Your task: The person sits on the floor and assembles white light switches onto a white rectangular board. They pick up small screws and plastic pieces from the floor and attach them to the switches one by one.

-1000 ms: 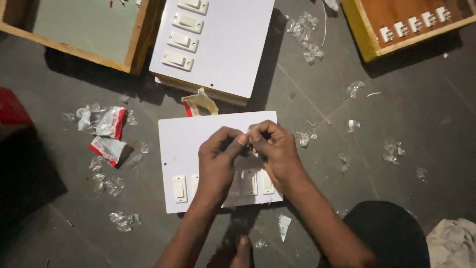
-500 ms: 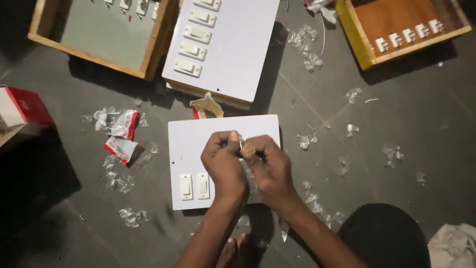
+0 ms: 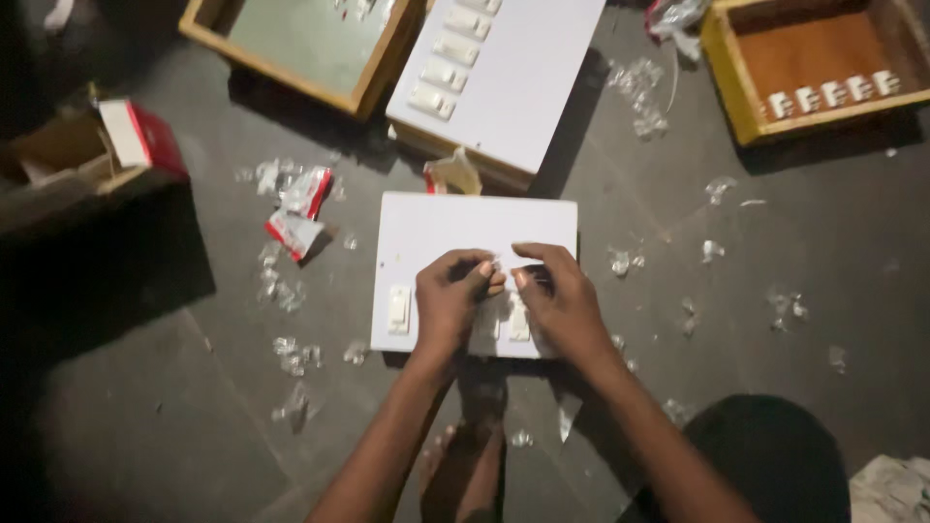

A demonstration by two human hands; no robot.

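My left hand (image 3: 450, 300) and right hand (image 3: 562, 300) meet over the white switch panel (image 3: 475, 232), which lies flat on the floor. Fingers narrow, pinching something small between them; what, I cannot tell. One switch (image 3: 398, 310) sits seated left of my hands. Judgement: keep the panel flat, keep the pinch directly above it.

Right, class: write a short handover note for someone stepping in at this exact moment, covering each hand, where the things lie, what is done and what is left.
Left hand: fingertips pinched on something small, too blurred to name, over the flat white rectangular switch board on the grey floor.
Right hand: pinching the same spot from the other side.
Done: white rocker switches sit along the board's near edge; clear plastic wrapper scraps lie around.
Left: most of the board is bare.
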